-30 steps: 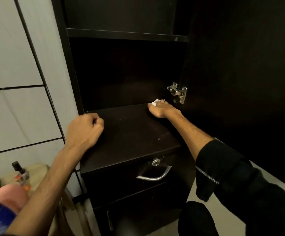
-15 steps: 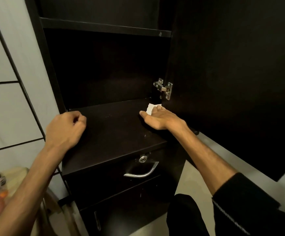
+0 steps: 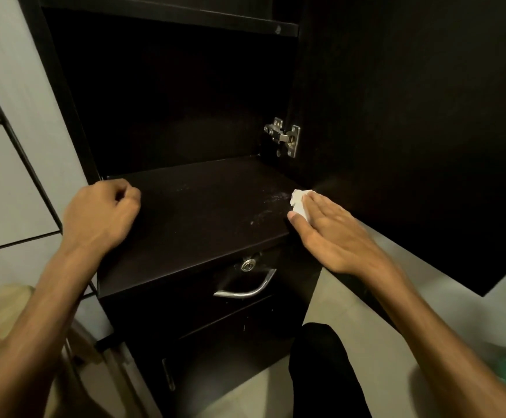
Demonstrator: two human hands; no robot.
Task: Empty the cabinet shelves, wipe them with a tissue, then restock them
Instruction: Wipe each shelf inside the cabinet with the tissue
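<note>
Pressing a white tissue [image 3: 299, 203] under flat, straight fingers, the right hand [image 3: 330, 233] works the right front corner of the dark cabinet shelf [image 3: 197, 212], while the left hand [image 3: 101, 215] rests at the shelf's left edge, curled into an empty fist.

shelf [image 3: 203, 206]: dark brown | tissue [image 3: 299, 203]: white | hinge [image 3: 285, 137]: silver

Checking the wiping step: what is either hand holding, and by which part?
The right hand presses a crumpled white tissue under straight fingertips at the dark shelf's right edge. The left hand, curled, holds nothing visible.
</note>
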